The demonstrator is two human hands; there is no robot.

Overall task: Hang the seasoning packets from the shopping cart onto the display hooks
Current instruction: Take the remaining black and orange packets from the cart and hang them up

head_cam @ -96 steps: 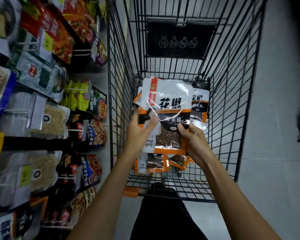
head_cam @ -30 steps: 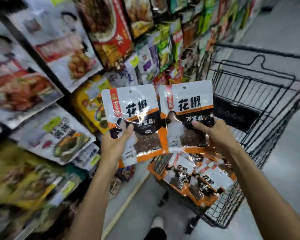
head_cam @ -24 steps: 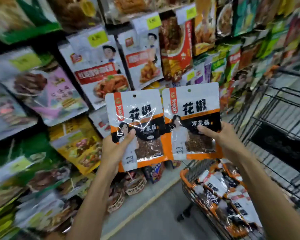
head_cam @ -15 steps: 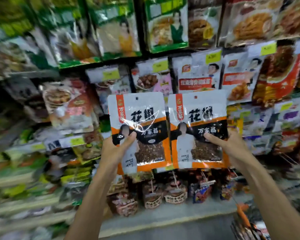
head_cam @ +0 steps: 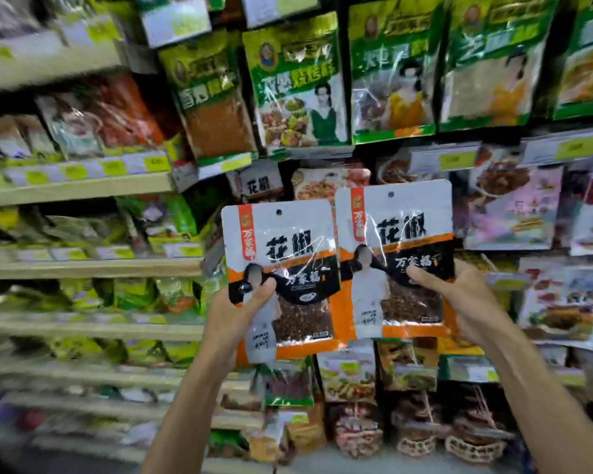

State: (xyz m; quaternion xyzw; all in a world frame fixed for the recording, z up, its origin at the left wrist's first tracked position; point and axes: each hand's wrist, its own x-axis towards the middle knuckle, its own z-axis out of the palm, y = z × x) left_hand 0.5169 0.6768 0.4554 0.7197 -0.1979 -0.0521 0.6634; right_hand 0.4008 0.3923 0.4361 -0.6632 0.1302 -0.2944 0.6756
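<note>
Left grip (head_cam: 235,314) clenched on left packet (head_cam: 281,248), thumb in front. Right grip (head_cam: 459,295) clenched on right packet (head_cam: 394,234). Both upright, edges touching, in front of the shelf (head_cam: 83,268). Matching hung packet (head_cam: 259,183) at 11 o'clock of the left one. Risk: the low holds let the tops flop, so hang holes (head_cam: 278,212) miss the hook. Hook hidden, both hands full.

One head-worn wide-angle camera, facing the store display square on.

It looks forward from standing height and stands near the hanging green packets (head_cam: 298,80). The board shelves (head_cam: 83,268) run off to the left edge, bent and blurred. Both forearms rise from the bottom edge. The left hand (head_cam: 235,313) and right hand (head_cam: 459,295) hold the left seasoning packet (head_cam: 288,234) and right seasoning packet (head_cam: 401,213) up mid-frame, nearest the lens.
</note>
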